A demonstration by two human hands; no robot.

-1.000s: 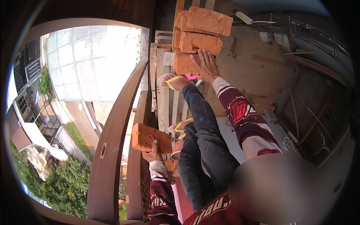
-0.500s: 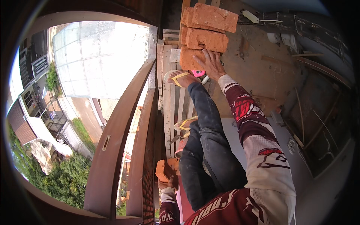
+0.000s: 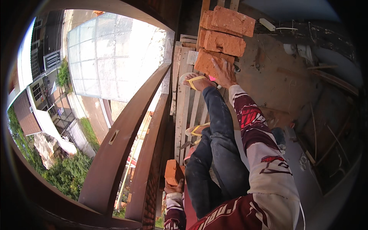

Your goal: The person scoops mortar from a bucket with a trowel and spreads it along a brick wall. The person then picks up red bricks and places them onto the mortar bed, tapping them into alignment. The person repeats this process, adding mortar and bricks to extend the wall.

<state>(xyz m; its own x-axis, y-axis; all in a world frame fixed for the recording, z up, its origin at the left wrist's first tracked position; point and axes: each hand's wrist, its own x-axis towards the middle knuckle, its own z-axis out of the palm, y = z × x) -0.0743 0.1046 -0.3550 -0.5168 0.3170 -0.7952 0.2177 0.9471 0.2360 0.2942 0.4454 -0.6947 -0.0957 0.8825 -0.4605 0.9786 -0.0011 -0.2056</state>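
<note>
Orange bricks [image 3: 224,42] are piled on the wooden planks at the top of the view. My right hand [image 3: 227,73] grips the nearest brick [image 3: 207,61] of that pile, with fingers spread across its upper face; the thumb is hidden. This brick sits slightly askew against the others. Low in the view, beside my legs, my left hand [image 3: 174,186] is closed around another brick [image 3: 174,171], held upright. A pink tape measure [image 3: 212,78] shows partly, between my foot and right wrist.
My sandalled feet [image 3: 197,81] rest on a plank platform [image 3: 180,103]. Brown wooden frame posts [image 3: 126,142] stand close on the left, with a drop to the outdoors beyond them. A trowel [image 3: 185,145] and reddish bucket [image 3: 188,152] lie near my lower foot. Scrap wood [image 3: 333,82] lies below right.
The brick under my right hand has turned askew from the pile, and my hand has closed further over it. My left hand's brick now stands more upright. The whole view has shifted slightly.
</note>
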